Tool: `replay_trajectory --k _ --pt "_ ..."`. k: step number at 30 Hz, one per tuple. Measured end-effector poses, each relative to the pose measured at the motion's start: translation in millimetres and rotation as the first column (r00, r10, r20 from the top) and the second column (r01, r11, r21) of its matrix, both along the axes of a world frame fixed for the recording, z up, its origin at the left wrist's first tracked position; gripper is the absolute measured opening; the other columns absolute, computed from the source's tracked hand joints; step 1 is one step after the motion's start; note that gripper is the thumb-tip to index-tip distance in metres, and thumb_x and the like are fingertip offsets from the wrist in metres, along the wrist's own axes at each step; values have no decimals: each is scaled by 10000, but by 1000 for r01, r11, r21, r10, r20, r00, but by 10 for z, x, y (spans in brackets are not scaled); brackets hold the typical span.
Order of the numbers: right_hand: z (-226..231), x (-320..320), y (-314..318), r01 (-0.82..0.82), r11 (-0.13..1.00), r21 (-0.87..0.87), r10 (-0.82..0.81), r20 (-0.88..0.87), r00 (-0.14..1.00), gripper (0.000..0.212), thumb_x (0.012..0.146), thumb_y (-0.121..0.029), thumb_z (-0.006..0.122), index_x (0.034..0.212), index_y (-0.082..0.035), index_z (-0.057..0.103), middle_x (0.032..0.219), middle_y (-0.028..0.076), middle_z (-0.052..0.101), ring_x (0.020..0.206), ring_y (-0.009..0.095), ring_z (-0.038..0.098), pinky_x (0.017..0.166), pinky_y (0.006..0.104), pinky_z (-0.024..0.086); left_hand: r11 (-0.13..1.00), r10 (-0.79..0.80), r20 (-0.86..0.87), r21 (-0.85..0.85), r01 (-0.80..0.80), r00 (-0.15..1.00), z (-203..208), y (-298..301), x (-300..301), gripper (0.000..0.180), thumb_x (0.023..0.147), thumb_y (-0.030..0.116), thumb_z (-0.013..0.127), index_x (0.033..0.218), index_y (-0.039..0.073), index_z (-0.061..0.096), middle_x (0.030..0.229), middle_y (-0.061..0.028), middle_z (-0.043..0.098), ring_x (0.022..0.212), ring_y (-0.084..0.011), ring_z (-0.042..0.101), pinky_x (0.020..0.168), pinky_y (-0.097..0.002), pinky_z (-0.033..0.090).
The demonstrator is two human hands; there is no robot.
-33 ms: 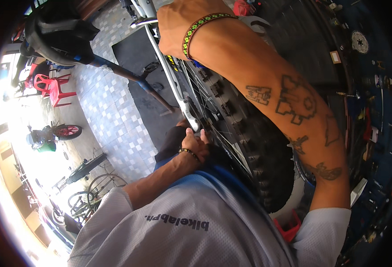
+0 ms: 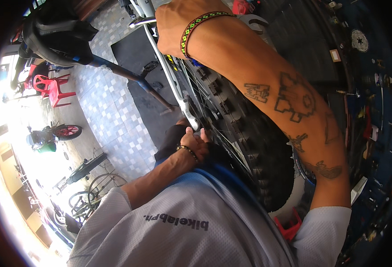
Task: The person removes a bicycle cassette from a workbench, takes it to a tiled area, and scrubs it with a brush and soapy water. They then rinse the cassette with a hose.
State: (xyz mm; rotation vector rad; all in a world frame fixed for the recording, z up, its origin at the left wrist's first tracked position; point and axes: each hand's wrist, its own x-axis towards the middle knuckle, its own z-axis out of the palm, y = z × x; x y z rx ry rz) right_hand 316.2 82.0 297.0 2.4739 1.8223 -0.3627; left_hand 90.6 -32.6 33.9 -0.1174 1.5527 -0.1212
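Observation:
A white bicycle frame tube slants down through the middle, ending in a rounded tip at the wheel's hub area. At that tip my left hand is closed, thumb and a finger on either side of it; what lies between them is hidden. My right hand is curled at the tube's upper part, its fingers mostly hidden behind its own back. A short silver bar sticks out to the left beside that hand. Under my right forearm stands the wheel's knobby black tyre, with spokes showing alongside.
Left of the tube is a blue frame with a black cover, above a dark mat. Red chairs, a motorcycle and bicycles stand farther left. Tools hang on the dark board at right.

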Motion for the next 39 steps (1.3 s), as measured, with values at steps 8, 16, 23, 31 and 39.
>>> replay_trajectory --k 8,16,23,31,39 --pt "-97 63 107 -38 987 -153 64 172 983 396 978 -312 602 1182 -16 768 1158 185 771 1107 300 736 892 429 585 905 -270 573 -125 407 774 376 620 -57 576 1122 512 379 1245 -3 607 995 -117 726 798 -232 714 620 -338 574" --pt "-277 911 -109 303 945 120 -198 -528 826 552 968 -558 670 1100 -34 785 997 162 791 904 327 752 853 457 566 -676 -729 -680 734 66 81 123 681 -517 556 853 457 843 1137 31 627 945 -72 676 868 -214 728 698 -355 598" --pt "-812 640 -892 459 856 237 67 -932 355 396 933 -360 764 1156 -35 720 1053 96 724 973 167 652 763 321 516 -670 -710 -643 742 4 289 -124 529 -582 380 824 254 837 1084 54 645 888 -68 631 776 -253 702 611 -375 574" --pt "-1120 205 -1053 425 901 86 35 -991 126 352 948 -292 771 1189 -48 692 946 62 637 789 76 515 585 240 381 -749 -606 -678 663 -10 416 -332 465 -724 310 890 271 795 953 28 614 891 -102 659 629 -299 666 531 -395 532" --pt "-1227 22 -1204 444 891 98 73 -995 73 324 954 -213 782 1214 -60 664 843 23 542 608 3 354 430 179 214 335 -647 -125 839 428 752 -644 115 -750 374 1045 380 561 931 27 608 813 -134 608 677 -261 631 542 -361 492"
